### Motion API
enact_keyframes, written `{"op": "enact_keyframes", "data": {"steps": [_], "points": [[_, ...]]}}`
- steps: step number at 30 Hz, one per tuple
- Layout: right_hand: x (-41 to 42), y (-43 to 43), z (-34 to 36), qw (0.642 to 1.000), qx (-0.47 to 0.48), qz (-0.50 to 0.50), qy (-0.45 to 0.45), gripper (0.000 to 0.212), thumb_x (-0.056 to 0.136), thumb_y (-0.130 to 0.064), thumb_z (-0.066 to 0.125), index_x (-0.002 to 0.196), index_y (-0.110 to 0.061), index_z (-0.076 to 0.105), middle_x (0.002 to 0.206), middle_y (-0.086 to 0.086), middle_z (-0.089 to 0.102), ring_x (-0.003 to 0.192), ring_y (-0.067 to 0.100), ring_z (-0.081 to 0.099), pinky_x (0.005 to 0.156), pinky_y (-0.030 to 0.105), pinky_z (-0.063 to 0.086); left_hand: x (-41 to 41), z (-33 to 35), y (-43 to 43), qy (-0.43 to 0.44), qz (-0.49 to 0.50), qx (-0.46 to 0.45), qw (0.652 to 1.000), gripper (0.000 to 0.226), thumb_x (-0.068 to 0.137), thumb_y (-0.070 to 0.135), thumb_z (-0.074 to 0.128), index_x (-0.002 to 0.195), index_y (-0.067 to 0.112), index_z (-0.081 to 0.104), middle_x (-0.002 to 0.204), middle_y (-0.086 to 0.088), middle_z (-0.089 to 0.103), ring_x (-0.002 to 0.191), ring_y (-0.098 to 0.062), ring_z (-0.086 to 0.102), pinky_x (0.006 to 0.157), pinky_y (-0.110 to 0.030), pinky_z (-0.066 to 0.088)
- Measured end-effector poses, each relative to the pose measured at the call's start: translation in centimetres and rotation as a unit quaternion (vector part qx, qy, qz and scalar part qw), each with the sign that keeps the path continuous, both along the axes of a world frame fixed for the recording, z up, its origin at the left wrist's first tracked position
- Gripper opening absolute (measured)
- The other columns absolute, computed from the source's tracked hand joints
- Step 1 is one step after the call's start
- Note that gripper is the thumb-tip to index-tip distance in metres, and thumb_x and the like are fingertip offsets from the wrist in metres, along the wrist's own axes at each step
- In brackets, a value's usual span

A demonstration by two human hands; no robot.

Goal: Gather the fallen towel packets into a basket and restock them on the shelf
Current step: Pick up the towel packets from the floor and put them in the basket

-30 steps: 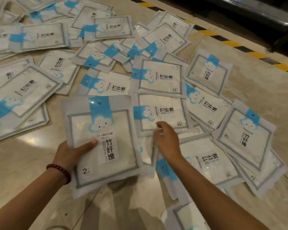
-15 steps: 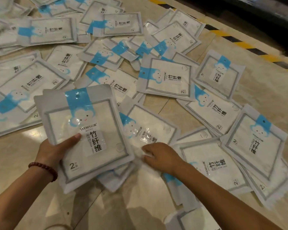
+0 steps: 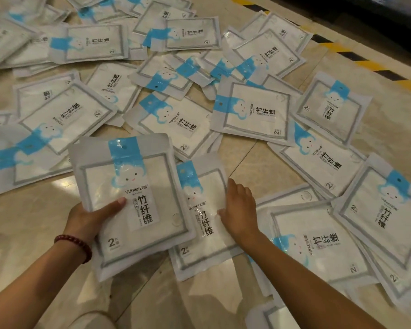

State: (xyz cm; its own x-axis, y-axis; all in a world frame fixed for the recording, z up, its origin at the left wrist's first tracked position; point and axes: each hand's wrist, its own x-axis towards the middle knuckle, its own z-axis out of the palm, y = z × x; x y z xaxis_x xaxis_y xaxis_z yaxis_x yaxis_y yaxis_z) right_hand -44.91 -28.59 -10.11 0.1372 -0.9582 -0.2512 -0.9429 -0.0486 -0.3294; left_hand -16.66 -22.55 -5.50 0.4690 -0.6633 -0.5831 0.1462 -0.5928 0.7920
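Left hand: I am gripping a held stack of packets, thumb pressed across the front face, fingers hidden behind; it is tilting up off the floor.
Stack count: I cannot tell how many packets are in it; only the front one is showing fully, with edges of others peeking out below.
Next packet: lying just right of the stack, its left edge tucked under it.
Right hand: I am resting spread fingers on the right side of that next packet, thumb on its face, not yet closing on it.
Step in hand, my judgement: I am drawing this packet in to join the stack.
How to do it well: I should be squaring the cloud label the same way up as the front packet, sliding it flat behind the stack, and keeping the thumb clamped so the slick film is not fanning out.
Scattered packets: overlapping across the floor from far left to far right; roughly thirty showing, exact count not possible.
Hazard tape: one striped line, upper right.
Basket and shelf: neither is showing here.
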Motion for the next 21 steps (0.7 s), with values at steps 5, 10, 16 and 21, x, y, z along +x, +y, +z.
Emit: {"op": "enact_keyframes", "data": {"steps": [5,10,16,21], "points": [[-1.5,-0.5,2.1,0.962,-0.07,-0.166,-0.206,0.02,0.088,-0.009,0.058,0.105,-0.006,0.048,0.099,0.009,0.056,0.09,0.027,0.055,0.066,0.031,0.038,0.0,-0.1,-0.1,0.008,0.0,0.0,1.0,0.05,0.047,0.031,0.081,0.092,0.018,0.066,0.075,0.001,0.074,0.065,-0.017,0.071,0.05,-0.029,0.054],[-3.9,-2.3,6.0,0.909,-0.127,-0.235,-0.321,0.018,0.09,-0.012,0.057,0.106,-0.017,0.049,0.088,-0.005,0.057,0.079,0.019,0.056,0.069,0.031,0.045,-0.2,-0.3,-0.6,0.004,-0.01,0.009,1.0,0.035,0.058,0.024,0.081,0.089,0.017,0.067,0.075,-0.001,0.074,0.07,-0.022,0.071,0.055,-0.03,0.053],[-2.3,-3.3,8.7,0.864,-0.059,-0.24,-0.44,0.021,0.087,-0.009,0.06,0.094,-0.027,0.053,0.092,0.013,0.066,0.079,0.027,0.064,0.067,0.037,0.052,-1.5,-0.2,-0.7,0.036,-0.044,0.037,0.998,0.047,0.055,0.036,0.08,0.096,0.015,0.067,0.083,-0.006,0.074,0.074,-0.023,0.071,0.055,-0.032,0.056],[3.0,-1.2,7.3,0.878,0.007,-0.199,-0.436,0.02,0.09,-0.009,0.056,0.106,-0.02,0.05,0.089,0.0,0.06,0.079,0.019,0.06,0.064,0.024,0.049,-2.4,0.0,-0.7,0.093,-0.035,0.039,0.994,0.076,0.044,0.067,0.075,0.098,0.015,0.066,0.088,-0.009,0.074,0.082,-0.029,0.07,0.069,-0.038,0.054]]}}
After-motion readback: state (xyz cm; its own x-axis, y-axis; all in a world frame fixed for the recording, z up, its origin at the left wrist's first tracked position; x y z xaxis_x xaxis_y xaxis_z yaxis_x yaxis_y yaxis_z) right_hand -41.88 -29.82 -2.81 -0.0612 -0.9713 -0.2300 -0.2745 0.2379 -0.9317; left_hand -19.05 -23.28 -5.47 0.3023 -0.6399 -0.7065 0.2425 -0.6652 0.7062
